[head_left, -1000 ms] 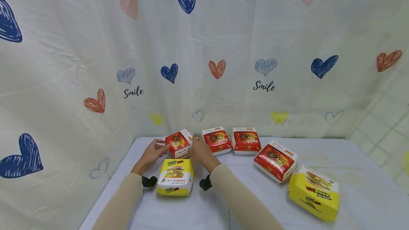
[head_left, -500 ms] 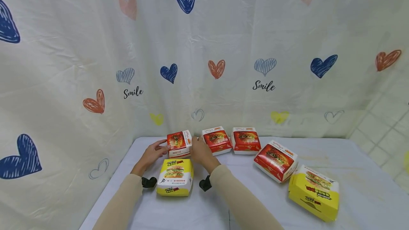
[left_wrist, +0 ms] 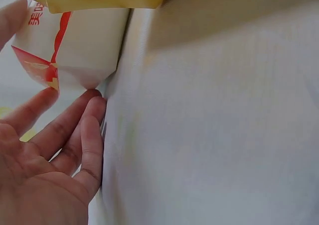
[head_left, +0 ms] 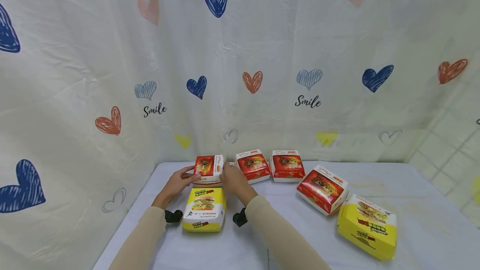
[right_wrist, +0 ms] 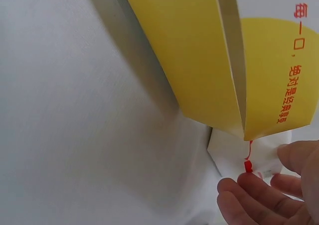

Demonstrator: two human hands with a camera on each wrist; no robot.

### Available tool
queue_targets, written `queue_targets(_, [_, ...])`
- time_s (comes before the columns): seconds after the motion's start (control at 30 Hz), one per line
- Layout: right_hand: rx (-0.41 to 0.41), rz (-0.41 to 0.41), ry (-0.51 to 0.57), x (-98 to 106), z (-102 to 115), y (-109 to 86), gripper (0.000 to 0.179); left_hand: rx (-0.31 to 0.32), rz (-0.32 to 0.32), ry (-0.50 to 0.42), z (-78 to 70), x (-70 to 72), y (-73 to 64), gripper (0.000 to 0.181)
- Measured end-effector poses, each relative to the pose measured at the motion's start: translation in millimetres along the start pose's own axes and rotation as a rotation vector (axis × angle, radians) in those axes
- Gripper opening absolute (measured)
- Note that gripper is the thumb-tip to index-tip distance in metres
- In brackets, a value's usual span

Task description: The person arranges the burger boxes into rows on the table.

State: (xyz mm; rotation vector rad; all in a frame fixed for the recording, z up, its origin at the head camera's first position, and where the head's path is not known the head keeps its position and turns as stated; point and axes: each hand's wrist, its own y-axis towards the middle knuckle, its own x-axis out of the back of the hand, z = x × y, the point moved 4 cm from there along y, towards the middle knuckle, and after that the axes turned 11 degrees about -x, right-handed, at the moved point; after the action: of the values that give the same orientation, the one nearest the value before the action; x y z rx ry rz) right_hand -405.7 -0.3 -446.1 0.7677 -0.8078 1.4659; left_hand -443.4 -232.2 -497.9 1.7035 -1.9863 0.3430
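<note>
Between both hands, at the back left of the table, is a red-and-white burger box (head_left: 208, 166) with a burger picture on its lid. My left hand (head_left: 180, 183) holds its left side; in the left wrist view the thumb (left_wrist: 14, 20) lies by the front face and the fingertips meet the side corner. On the opposite side my right hand (head_left: 235, 179) grips it, thumb (right_wrist: 294, 155) and fingers about the corner in the right wrist view. Directly in front stands a yellow-and-white burger box (head_left: 204, 211), lying between the forearms and hiding part of the red one in both wrist views.
Right of the hands, two more red burger boxes (head_left: 253, 166) stand along the back edge. Farther right another red box (head_left: 323, 189) sits at an angle, close to a second yellow box (head_left: 368, 227). A heart-printed curtain (head_left: 225, 53) hangs behind the white-covered table (head_left: 292, 228).
Between the hands, the red burger box has turned from a slant to nearly square behind the yellow box. Both hands have stayed nearly in place, and the other boxes have not moved.
</note>
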Motion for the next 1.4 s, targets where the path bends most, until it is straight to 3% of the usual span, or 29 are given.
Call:
queue_targets(0.5, [-0.001,0.051,0.033,-1.5,2.7,-3.5,0.046,-0.031,-0.020,0.011,3.2,4.1,-0.7,0.076])
queue_targets(0.7, [0.021,-0.002,0.043,4.5,4.8,-3.5,0.035,-0.020,-0.046,0.008,0.6,1.6,-1.9,0.072])
queue_targets(0.83, [0.026,-0.041,0.060,6.9,5.0,-1.7,0.048,-0.008,-0.055,0.008,0.4,-0.5,-1.6,0.074])
queue_targets(1.0, [0.006,-0.009,0.063,5.8,3.3,1.9,0.065,0.007,-0.058,-0.002,1.5,-2.1,-1.4,0.077])
queue_targets(1.23, [0.060,0.051,0.014,5.3,3.7,5.3,0.067,0.000,-0.063,0.008,0.9,-2.1,-2.9,0.074])
queue_targets(1.4, [0.056,0.071,0.039,4.4,4.2,5.0,0.067,0.010,-0.064,0.016,1.3,-0.7,-3.1,0.077])
